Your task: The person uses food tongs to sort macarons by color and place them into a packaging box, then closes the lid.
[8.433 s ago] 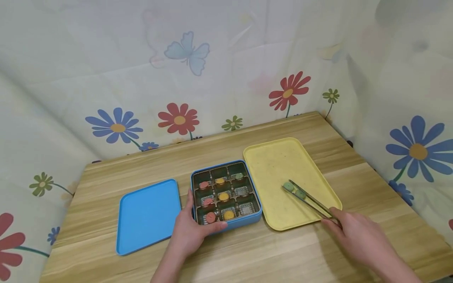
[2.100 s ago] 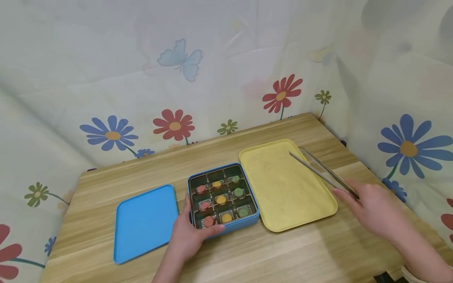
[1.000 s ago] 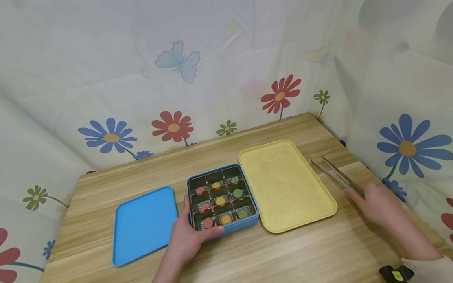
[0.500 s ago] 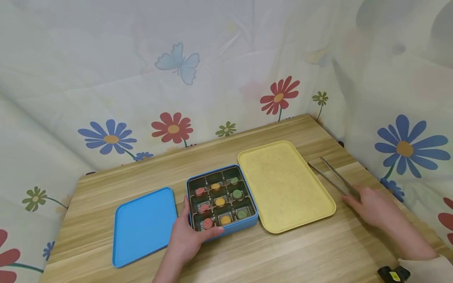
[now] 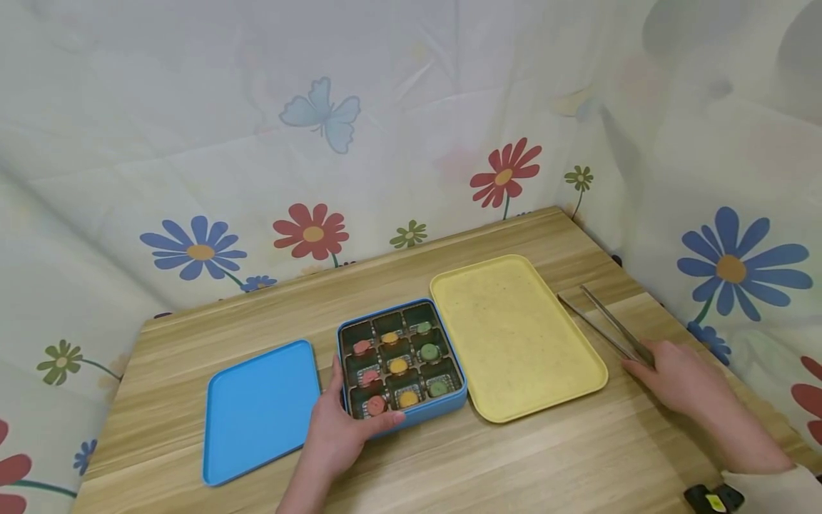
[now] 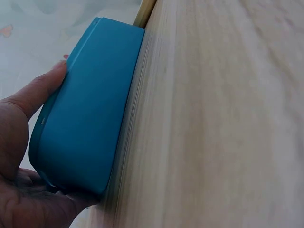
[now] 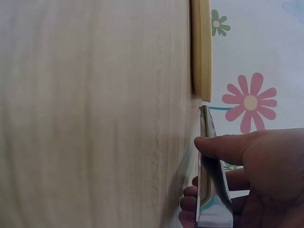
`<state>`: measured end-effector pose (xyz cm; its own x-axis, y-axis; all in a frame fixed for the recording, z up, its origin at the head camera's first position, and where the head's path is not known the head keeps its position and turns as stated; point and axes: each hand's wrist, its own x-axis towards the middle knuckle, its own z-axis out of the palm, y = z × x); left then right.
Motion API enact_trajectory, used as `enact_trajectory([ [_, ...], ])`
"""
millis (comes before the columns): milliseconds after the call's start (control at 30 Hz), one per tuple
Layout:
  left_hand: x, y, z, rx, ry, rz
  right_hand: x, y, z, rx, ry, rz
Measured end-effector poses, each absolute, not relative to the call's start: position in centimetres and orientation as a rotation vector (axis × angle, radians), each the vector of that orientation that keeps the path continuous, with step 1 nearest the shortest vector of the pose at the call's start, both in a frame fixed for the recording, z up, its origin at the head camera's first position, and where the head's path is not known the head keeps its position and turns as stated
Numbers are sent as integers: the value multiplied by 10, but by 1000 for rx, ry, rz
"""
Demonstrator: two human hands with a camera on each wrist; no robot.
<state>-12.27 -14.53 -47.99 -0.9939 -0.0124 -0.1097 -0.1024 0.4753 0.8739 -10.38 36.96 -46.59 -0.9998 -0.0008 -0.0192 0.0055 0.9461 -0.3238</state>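
Observation:
My left hand (image 5: 339, 431) grips the near left corner of a blue box (image 5: 437, 408), its thumb along the front rim and fingers round the left side. A dark divided insert in the box carries small round sweets in columns: red (image 5: 376, 405), yellow (image 5: 399, 366) and green (image 5: 429, 352), one per compartment. In the left wrist view the thumb lies at the rim of the box (image 6: 90, 109). My right hand (image 5: 683, 378) holds metal tongs (image 5: 606, 318) to the right of the yellow tray, their tips apart with nothing between them. Thumb and fingers pinch the tongs (image 7: 213, 185) in the right wrist view.
A yellow tray (image 5: 520, 343) lies against the box's right side. To the left lies a flat blue lid (image 5: 263, 414). All stand on a wood-grain table (image 5: 488, 464), with a flower-printed curtain (image 5: 411, 143) behind and at both sides.
Earlier the tongs held two green sweets over the yellow tray; now these sit in the right column of the box. The tongs have moved right, off the tray. The left hand keeps its grip.

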Motion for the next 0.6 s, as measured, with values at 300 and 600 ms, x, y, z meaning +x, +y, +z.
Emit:
enact_trajectory([
  [300,-121,-147,-479,-109,2634,1539,-104,367,-465,25,3061,-479],
  [600,-122,-146,-480,-100,2618,1558,-103,369,-465,38,3027,-477],
])
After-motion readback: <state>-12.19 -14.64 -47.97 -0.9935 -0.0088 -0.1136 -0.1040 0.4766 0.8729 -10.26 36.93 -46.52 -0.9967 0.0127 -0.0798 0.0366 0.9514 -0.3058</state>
